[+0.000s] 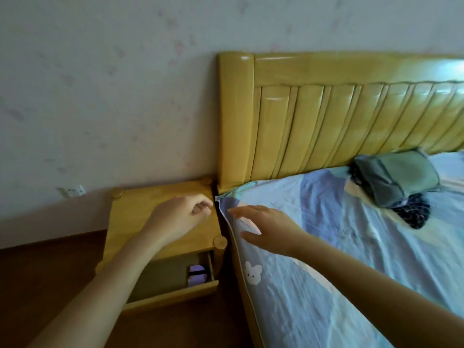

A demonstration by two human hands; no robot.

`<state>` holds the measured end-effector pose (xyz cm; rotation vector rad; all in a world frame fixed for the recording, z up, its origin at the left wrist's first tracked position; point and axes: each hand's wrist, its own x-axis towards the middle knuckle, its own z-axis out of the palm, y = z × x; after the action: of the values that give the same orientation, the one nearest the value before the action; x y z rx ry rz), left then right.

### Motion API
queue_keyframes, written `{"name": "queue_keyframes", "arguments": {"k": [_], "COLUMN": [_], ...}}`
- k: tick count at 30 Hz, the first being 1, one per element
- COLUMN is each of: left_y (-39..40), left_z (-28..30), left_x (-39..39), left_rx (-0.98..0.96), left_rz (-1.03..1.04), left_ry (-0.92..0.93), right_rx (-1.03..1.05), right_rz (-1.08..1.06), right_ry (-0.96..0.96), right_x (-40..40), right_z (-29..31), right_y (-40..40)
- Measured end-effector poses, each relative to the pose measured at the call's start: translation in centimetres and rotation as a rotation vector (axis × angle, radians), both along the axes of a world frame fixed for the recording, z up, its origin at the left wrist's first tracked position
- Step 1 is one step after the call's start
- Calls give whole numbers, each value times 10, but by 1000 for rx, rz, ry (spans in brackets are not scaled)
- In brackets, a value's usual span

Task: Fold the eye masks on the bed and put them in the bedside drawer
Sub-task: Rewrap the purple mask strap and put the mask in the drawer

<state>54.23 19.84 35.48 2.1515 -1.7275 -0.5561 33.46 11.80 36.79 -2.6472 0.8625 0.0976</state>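
Observation:
The bedside drawer (173, 295) stands pulled open below the wooden nightstand top (130, 212). Inside it, at the right end, lies a folded purple eye mask (197, 275) with a black strap across it. My left hand (179, 217) hovers over the nightstand top with its fingers loosely curled and nothing in it. My right hand (268, 229) is spread flat, fingers apart, just above the bed's left edge and holds nothing. No eye mask shows on the blue patterned sheet (351, 247).
A yellow wooden headboard (326, 116) runs along the wall. A grey-green pouch (396, 177) lies on dark fabric near the headboard on the bed. A wall socket (72, 190) sits low at left, and dark wooden floor (37, 272) lies beside the nightstand.

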Motion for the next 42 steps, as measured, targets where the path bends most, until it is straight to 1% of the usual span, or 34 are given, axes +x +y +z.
{"name": "queue_keyframes", "arguments": {"k": [3, 5, 9, 15, 20, 23, 26, 30, 36, 39, 42], "left_y": [4, 7, 16, 25, 31, 42, 62, 98, 176, 229, 288], "left_z": [49, 75, 112, 148, 158, 159, 160, 158, 151, 146, 137], "left_x": [-16, -25, -44, -88, -141, -192, -246, -313, -406, -455, -503], "left_rx": [-70, -81, -102, -154, -191, -238, -239, -248, -239, -226, -198], "left_rz": [-68, -130, -291, -593, -847, -1003, -1145, -1300, -1502, -1591, -1655], "left_ry": [4, 10, 2, -144, -126, -92, -31, -30, -61, -92, -66], "right_rx": [-31, -75, -127, -186, -220, -245, -265, -294, -308, -293, -271], "right_rz": [-81, -129, -259, -505, -780, -959, -1120, -1301, -1501, -1586, -1657], "right_ry": [-47, -76, -116, -189, -260, -258, -263, -278, -259, -254, -265], "right_x": [-26, -43, -76, -115, -174, -220, -260, -300, -354, -385, -417], "right_z": [44, 68, 103, 141, 151, 154, 157, 158, 152, 152, 150], "right_y": [23, 41, 82, 146, 219, 270, 324, 395, 522, 595, 666]}}
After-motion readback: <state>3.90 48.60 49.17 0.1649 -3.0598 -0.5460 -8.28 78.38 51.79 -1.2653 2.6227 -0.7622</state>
